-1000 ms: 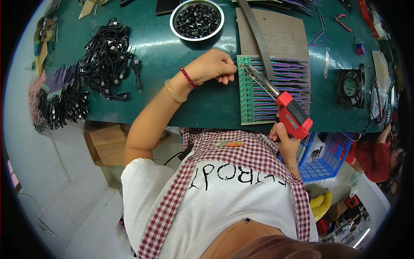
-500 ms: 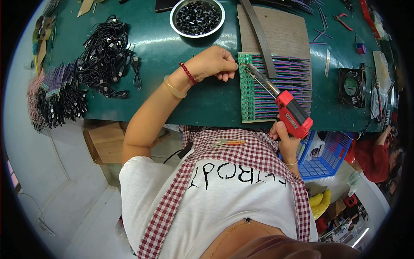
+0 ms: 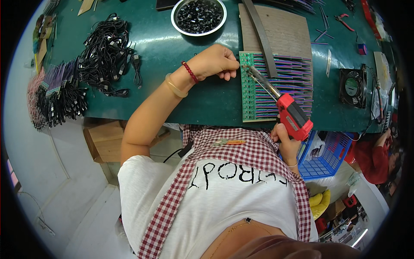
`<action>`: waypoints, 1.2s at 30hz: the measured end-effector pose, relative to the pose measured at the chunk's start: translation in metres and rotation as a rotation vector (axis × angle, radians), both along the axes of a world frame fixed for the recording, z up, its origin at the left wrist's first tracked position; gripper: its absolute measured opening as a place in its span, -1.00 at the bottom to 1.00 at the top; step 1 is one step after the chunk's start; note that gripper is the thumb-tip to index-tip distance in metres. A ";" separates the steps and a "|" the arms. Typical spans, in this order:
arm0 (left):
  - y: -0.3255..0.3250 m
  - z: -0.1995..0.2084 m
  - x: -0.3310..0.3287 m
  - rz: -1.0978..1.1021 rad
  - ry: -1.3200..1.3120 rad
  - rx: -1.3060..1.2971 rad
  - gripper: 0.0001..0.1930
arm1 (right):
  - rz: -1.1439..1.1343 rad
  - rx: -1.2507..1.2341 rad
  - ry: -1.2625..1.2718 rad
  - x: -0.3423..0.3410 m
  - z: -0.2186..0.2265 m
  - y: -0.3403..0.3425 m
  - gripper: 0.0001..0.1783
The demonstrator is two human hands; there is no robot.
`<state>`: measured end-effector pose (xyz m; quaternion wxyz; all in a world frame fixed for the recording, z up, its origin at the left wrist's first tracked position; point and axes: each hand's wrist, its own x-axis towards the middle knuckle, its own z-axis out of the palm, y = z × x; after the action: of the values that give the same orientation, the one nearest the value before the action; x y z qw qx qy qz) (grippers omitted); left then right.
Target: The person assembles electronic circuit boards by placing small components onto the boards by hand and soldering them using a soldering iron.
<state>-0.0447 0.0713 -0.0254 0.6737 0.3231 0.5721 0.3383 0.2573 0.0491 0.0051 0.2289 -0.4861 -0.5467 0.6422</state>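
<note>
My right hand grips a red-and-black soldering gun from below. Its metal tip points up and left, at the upper part of a green circuit board panel. Rows of thin coloured wires extend rightward from the panel, and a long grey bar lies across the upper ones. At the panel's upper left edge, my left hand is closed in a pinch close to the iron's tip. Whatever is between those fingers is too small to make out.
A metal bowl of small black parts stands beyond my left hand. Bundled black cables and more wired pieces lie left. Right are a small fan and red pliers. A blue basket sits below the table edge.
The soldering gun has shifted slightly toward me relative to the panel. My left hand keeps its pinch at the panel's edge. The whole view has moved a little.
</note>
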 end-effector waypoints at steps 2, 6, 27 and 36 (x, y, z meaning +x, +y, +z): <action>-0.001 0.000 0.000 0.002 0.005 0.003 -0.85 | -0.085 -0.003 0.064 -0.006 0.006 -0.001 -0.88; 0.000 0.003 0.000 0.002 0.014 -0.011 -0.85 | -0.089 -0.014 0.074 -0.010 0.008 0.003 -0.87; 0.000 0.002 0.002 0.018 0.021 -0.002 -0.86 | -0.140 0.047 0.159 -0.005 0.009 0.001 -0.74; -0.004 0.003 0.000 0.013 0.031 0.026 -0.86 | -0.077 0.065 0.208 -0.006 0.011 0.002 -0.63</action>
<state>-0.0452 0.0676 -0.0228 0.6582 0.3334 0.5803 0.3449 0.2516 0.0513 0.0157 0.3245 -0.4296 -0.5216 0.6619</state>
